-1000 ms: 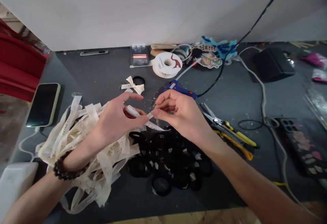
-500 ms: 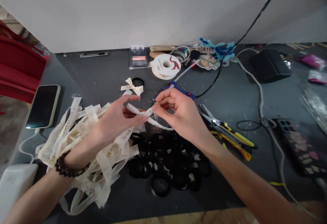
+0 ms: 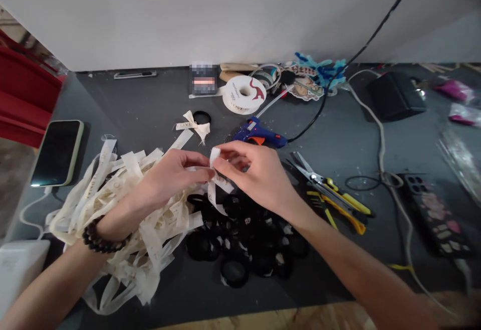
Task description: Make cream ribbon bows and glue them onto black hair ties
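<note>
My left hand [image 3: 175, 172] and my right hand [image 3: 255, 172] meet in the middle, both pinching one white printed ribbon [image 3: 215, 192]. Its upper end stands up by my right thumb, and a tail hangs down below my fingers. Part of the fold is hidden behind the fingertips. Under my left forearm lies a tangled heap of cream ribbon strips [image 3: 150, 265]. Below my hands is a pile of black hair ties [image 3: 235, 272]. Beyond them rests a hair tie with a ribbon bow [image 3: 201, 128].
Behind my right hand lies a blue glue gun [image 3: 259, 133] with its black cord. A ribbon spool [image 3: 244, 94] stands at the back. Scissors [image 3: 311, 174] and yellow-handled cutters [image 3: 349, 202] lie right. A phone [image 3: 58, 152] is left; a patterned phone case [image 3: 436, 209] is far right.
The ribbon loop between my hands has been drawn smaller, with one end now upright and the tail hanging down. My left fingers have closed in, and my right hand has shifted slightly lower.
</note>
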A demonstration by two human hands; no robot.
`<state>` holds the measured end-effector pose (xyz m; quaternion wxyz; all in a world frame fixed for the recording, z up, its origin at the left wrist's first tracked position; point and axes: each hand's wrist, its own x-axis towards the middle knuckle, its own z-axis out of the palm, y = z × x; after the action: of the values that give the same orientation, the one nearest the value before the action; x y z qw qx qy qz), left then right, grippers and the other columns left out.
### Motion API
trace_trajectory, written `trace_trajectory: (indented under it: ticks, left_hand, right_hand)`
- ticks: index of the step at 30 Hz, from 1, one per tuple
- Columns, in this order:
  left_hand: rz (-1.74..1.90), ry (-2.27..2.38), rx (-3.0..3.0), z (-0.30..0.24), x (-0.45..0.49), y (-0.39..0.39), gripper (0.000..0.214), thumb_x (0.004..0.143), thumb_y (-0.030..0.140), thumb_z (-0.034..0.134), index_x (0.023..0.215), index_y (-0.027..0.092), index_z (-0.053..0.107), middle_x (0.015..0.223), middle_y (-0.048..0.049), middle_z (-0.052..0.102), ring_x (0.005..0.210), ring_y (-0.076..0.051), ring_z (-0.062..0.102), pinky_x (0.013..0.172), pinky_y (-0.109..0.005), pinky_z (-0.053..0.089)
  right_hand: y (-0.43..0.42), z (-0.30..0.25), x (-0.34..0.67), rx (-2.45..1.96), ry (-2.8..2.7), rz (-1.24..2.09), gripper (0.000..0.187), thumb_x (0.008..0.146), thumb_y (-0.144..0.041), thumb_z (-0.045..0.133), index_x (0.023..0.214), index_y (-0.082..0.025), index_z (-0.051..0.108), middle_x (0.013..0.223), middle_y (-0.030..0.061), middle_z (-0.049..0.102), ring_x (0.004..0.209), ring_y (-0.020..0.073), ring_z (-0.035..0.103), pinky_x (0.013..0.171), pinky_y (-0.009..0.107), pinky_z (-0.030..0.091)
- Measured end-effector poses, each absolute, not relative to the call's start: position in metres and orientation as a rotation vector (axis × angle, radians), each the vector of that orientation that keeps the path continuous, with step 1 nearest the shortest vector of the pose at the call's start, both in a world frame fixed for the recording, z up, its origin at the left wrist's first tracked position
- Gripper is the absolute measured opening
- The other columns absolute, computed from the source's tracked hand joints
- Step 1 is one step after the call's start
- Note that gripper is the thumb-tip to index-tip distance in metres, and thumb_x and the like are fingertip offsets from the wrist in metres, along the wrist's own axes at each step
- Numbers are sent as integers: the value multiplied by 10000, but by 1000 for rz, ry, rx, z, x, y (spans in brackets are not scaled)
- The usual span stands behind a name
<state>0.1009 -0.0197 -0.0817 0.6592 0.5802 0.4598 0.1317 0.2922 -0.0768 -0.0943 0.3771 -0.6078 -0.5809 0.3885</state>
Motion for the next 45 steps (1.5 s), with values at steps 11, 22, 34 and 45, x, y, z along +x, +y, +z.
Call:
trace_trajectory:
  ticks: [11, 22, 34, 45]
  left_hand:
    - [284, 1109, 1485, -75, 100, -25, 202, 798, 400, 791, 785, 203, 834, 631, -9, 705, 509, -112, 520, 466, -232, 360]
    - [536, 1126, 1120, -83, 103, -26, 246, 762, 393, 872, 796, 167, 781, 794, -19, 729, 715, -129, 658, 757, -259, 579]
    - [481, 1104, 1136, -89, 98, -28, 218, 731, 375, 892, 832, 194, 826, 832, -46, 773, 719, -153, 665, 699, -276, 552]
    - [485, 1124, 1152, -87, 113, -34, 189, 777, 387, 848, 738, 209, 796, 783, -33, 759, 728, -163, 667, 715, -274, 529]
  right_hand:
    - [-75, -98, 290, -1488, -1325, 1117, 122, 862, -335, 769, 855, -215, 786, 814, 15, 791, 742, 181, 736, 698, 290, 561]
    - [-71, -99, 297, -1481, -1265, 1265, 401, 833, -434, 823, 1153, -200, 762, 1032, 84, 821, 931, 238, 780, 808, 343, 629]
    - [-75, -84, 300, -1579, -1725, 891, 102, 921, -278, 718, 867, -237, 794, 844, -3, 812, 719, 173, 723, 674, 279, 521]
    - [-73, -85, 315, -1653, -1946, 537, 204, 899, -117, 644, 801, -249, 764, 832, -3, 802, 756, 196, 721, 714, 301, 499]
